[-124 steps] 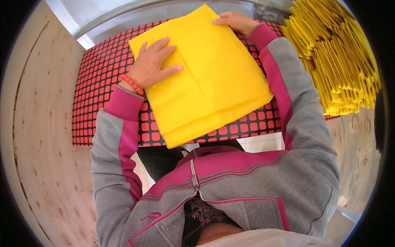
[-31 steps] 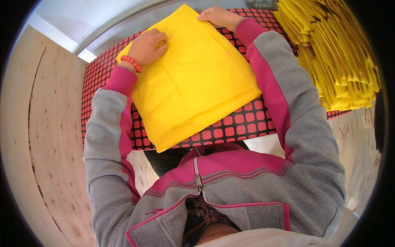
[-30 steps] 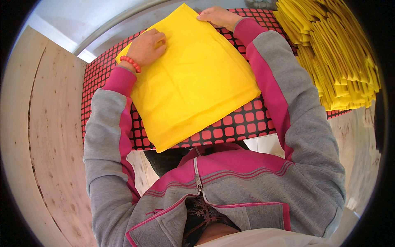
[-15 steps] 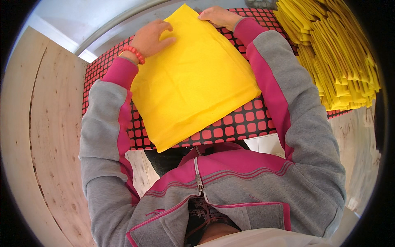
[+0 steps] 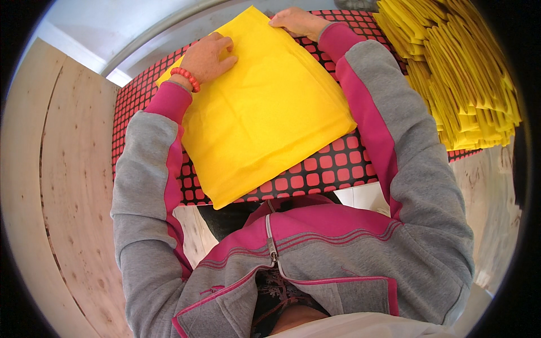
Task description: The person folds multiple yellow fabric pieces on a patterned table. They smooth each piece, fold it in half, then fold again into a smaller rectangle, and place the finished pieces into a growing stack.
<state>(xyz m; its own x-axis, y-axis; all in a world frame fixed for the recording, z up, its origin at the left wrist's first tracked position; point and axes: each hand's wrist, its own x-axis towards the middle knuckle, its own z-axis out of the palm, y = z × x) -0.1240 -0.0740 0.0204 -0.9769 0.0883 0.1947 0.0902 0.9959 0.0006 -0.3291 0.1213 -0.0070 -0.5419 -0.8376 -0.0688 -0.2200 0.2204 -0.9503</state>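
Observation:
A flat, roughly square yellow fabric piece (image 5: pixel 270 112), layered like a folded cloth bag, lies askew on the patterned tabletop, its near corner reaching the front edge. On its far left part rests my left hand (image 5: pixel 207 58), fingers bent and thumb a little apart from the forefinger, with a red bead bracelet at the wrist. My right hand (image 5: pixel 298 23) pinches the fabric's far right edge near the top corner between thumb and fingers. Some of the right fingertips are hidden.
To the right rises a tall stack of folded yellow fabric pieces (image 5: pixel 459 73). The table covering (image 5: pixel 332 166) has red squares on black. Pale wooden boards (image 5: pixel 79 186) lie at the left. A grey rail (image 5: pixel 152 34) runs behind the table.
My left hand has shifted slightly, and its fingers have curled in closer to the fabric. A yellow corner now shows beyond the left wrist. My right hand has hardly moved.

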